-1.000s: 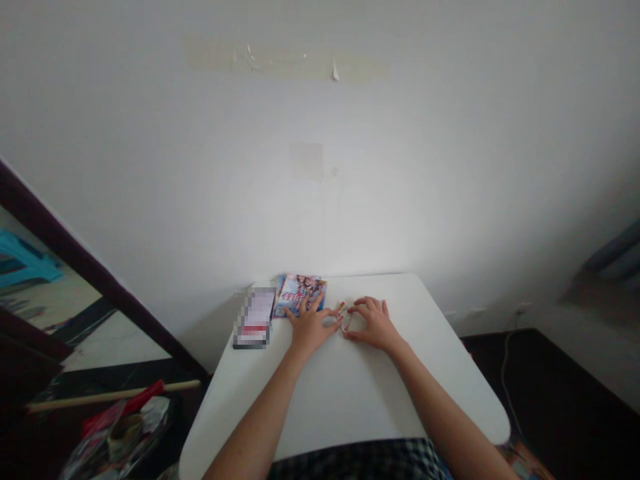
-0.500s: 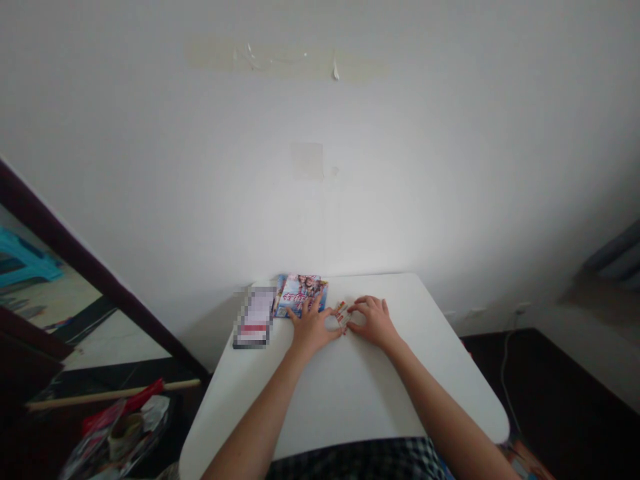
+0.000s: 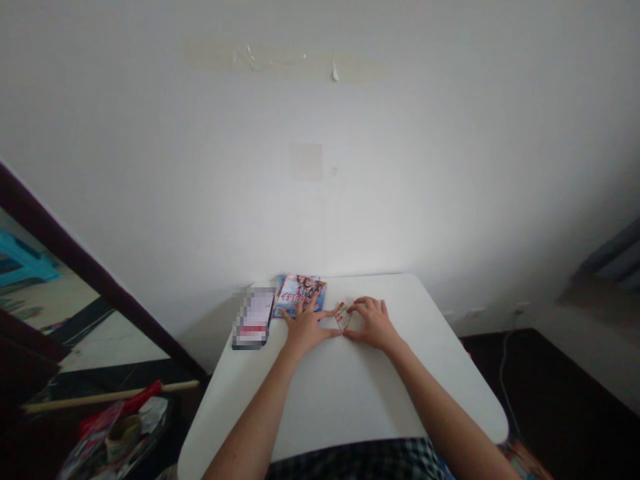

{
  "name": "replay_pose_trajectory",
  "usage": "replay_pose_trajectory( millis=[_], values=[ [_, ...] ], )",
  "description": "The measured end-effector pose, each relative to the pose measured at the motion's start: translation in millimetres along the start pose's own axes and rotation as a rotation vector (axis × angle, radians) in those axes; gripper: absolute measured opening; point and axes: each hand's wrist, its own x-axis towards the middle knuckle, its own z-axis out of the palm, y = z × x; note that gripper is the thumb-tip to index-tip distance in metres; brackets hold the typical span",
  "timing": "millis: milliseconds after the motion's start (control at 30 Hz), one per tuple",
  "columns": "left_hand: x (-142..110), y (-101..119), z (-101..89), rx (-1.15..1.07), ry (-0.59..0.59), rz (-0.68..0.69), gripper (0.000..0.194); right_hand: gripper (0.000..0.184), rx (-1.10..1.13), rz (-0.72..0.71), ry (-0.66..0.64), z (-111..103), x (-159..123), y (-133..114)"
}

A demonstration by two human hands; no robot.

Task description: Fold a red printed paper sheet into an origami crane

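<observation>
A small white card (image 3: 343,317) with orange-red print lies between my two hands, over the middle of the white table. My left hand (image 3: 306,328) grips its left edge with thumb and forefinger, while the other fingers spread over a colourful printed packet (image 3: 296,293). At the card's right side, my right hand (image 3: 373,323) curls with thumb and forefinger on the edge. Part of the card is hidden by the right fingers. Left of the packet is a phone (image 3: 254,319), its screen blurred out.
The white table (image 3: 345,400) stands against a pale wall (image 3: 400,167) with old tape marks. On the left are a dark-framed mirror (image 3: 95,267) and a bag of odds and ends (image 3: 123,437) on the floor. A cable (image 3: 506,373) hangs at the right.
My left thumb and forefinger have spread a little further apart at the card, and the left hand has shifted slightly left. More of the card's print shows. The right hand barely moves.
</observation>
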Motion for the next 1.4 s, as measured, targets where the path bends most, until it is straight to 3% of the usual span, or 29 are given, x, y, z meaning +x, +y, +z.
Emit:
replay_pose_trajectory(
  millis=[333,633,900,1400],
  values=[
    [3,-3,2.2,-0.021,0.038,0.019,0.046,0.064,0.002,-0.058,-0.029,-3,0,7],
    [1,1,2.8,-0.056,0.08,0.03,0.041,0.036,0.046,-0.053,-0.024,-1,3,13],
    [0,1,4.5,-0.082,0.118,0.049,0.035,0.023,0.054,-0.027,0.064,8,7,16],
    [2,3,5.2,-0.07,0.098,0.06,0.032,0.02,0.031,-0.016,0.147,14,11,19]
  ],
)
